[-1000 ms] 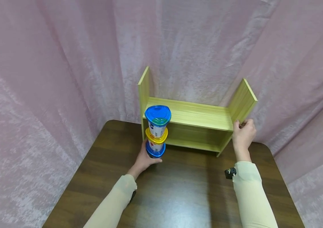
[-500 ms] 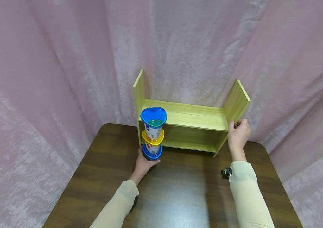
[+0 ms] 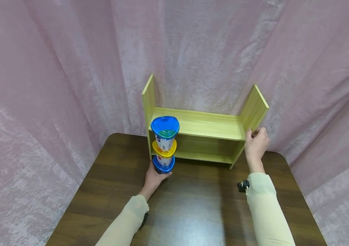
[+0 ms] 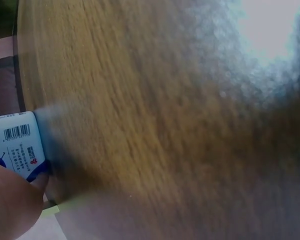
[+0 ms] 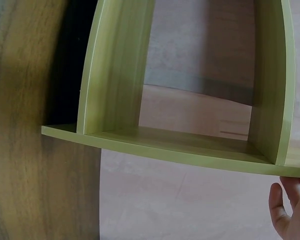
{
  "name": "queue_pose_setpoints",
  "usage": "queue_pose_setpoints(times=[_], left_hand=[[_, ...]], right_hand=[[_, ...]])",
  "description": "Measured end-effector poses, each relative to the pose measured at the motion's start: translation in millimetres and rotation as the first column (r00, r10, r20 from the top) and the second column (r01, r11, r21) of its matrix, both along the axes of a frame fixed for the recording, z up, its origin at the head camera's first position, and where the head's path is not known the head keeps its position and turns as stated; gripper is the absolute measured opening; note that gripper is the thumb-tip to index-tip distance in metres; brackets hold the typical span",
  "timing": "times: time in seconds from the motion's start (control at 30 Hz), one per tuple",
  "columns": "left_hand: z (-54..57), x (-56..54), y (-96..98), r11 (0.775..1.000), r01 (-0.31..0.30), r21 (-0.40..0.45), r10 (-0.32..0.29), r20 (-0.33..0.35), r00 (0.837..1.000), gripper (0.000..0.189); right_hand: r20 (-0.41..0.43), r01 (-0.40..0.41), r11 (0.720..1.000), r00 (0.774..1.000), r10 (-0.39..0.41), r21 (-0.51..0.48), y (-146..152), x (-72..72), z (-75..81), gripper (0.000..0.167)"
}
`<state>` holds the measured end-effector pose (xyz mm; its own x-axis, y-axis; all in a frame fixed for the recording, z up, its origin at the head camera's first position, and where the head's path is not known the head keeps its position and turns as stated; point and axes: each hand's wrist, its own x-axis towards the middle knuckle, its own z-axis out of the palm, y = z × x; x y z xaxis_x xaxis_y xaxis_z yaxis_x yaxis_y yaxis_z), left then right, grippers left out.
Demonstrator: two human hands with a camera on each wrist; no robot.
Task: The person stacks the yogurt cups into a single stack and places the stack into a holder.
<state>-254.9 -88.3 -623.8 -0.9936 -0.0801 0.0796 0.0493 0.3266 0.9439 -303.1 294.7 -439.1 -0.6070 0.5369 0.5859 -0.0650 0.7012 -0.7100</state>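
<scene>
Three lidded plastic tubs stand in a column near the left end of the wooden shelf (image 3: 199, 126). The top tub (image 3: 165, 127) has a blue lid, the middle tub (image 3: 164, 149) a yellow one, and the bottom tub (image 3: 164, 164) a blue one. My left hand (image 3: 152, 178) holds the bottom tub low down, thumb to the right. In the left wrist view a thumb lies across a white label (image 4: 17, 132) with a barcode. At the right side panel (image 3: 256, 109), my right hand (image 3: 256, 145) pinches the panel's front edge.
The shelf stands upright at the back of a dark brown table (image 3: 190, 205). Behind it and at both sides hangs a pink curtain (image 3: 205, 58). A small black device (image 3: 243, 186) is on the right wrist.
The head view has shifted slightly, moving the shelf left in the picture. My left hand sits lower against the tubs than before. My right hand stays at the side panel.
</scene>
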Motion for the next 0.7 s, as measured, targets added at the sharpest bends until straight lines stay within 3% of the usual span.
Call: queue_pose_setpoints(times=[0.5,0.7], left_hand=[[0.6,1.3,-0.4,0.999,0.007,-0.034,-0.007,0.006,1.000,0.097],[5.7,1.0,0.9,0.999,0.018,-0.037,-0.018,-0.013,1.000,0.097]], right_hand=[[-0.006,0.002,1.000,1.000,-0.002,-0.008,-2.5,0.7,0.3,0.020],[-0.015,-0.001,1.000,1.000,0.001,-0.006,-3.5,0.6,0.6,0.021]])
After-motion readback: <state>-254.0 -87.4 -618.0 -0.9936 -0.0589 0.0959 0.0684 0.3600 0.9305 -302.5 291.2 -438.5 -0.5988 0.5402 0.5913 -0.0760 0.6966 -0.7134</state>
